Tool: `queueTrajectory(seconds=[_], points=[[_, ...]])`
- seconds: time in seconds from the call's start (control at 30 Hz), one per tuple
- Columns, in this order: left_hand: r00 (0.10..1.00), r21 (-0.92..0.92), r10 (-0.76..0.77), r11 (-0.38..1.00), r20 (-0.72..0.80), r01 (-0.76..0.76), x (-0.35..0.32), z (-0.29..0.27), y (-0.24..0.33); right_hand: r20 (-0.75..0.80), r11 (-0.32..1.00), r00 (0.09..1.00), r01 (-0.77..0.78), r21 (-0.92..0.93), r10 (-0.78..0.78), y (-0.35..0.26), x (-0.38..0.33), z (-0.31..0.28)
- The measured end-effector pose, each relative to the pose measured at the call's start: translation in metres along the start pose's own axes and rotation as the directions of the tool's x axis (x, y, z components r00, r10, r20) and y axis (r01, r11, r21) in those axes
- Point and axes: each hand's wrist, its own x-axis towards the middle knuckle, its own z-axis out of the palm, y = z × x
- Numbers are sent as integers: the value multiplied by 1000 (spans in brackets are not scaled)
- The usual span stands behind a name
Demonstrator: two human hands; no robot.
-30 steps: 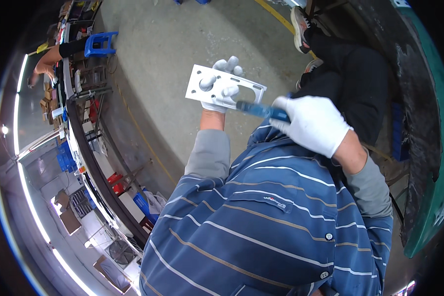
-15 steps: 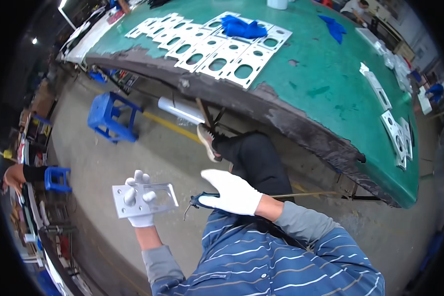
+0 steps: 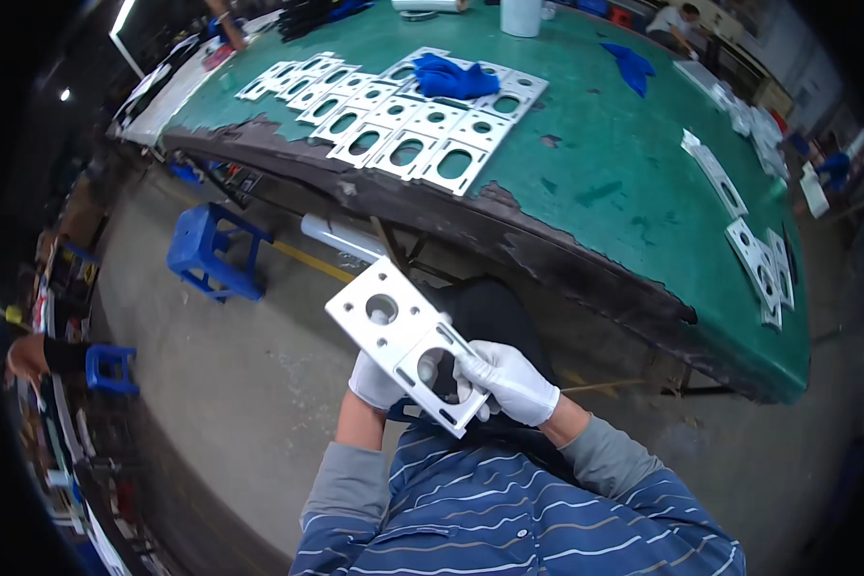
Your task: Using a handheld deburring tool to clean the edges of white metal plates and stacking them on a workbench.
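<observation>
In front of my body I hold a silvery-white metal plate [image 3: 403, 341], tilted, with a round hole, small screw holes and a larger oval cut-out. Behind its lower left side is my left hand [image 3: 372, 380] in a white glove; its fingers are mostly hidden, though a fingertip shows through the oval opening. My right hand [image 3: 511, 386], gloved too, is closed round the plate's right edge beside that opening. A dark blue object [image 3: 405, 411] shows partly below the plate near my lap; its kind is unclear.
On the green-topped table [image 3: 586, 154], with a worn dark edge, lie rows of similar plates [image 3: 394, 134], a crumpled blue cloth [image 3: 456, 79], another blue cloth [image 3: 632, 72] and several plates [image 3: 754, 264] at right. A blue stool [image 3: 211, 252] stands on the floor at left. Other people work farther off.
The plate has moved right and up in front of me and turned so its long face shows. My right hand, earlier stretched out with a dark tool by its thumb, now grips the plate.
</observation>
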Motion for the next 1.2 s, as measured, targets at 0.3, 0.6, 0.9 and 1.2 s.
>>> queueTrajectory(seconds=[0.3, 0.6, 0.9, 1.2], points=[[948, 665, 159, 744, -275, 68, 11, 21, -17, -536, 942, 809, 328, 70, -242, -33, 37, -32], [915, 725, 218, 680, -340, 107, 62, 34, -5, -385, 751, 876, 458, 475, -291, -55, 84, -85], [717, 782, 478, -604, 507, -150, 116, 33, -26, -627, 951, 727, 122, -283, -280, 4, -24, -100], [781, 491, 280, -870, 558, -39, 164, 45, -32, -517, 199, 108, -842, -502, -849, -87, -208, -308]])
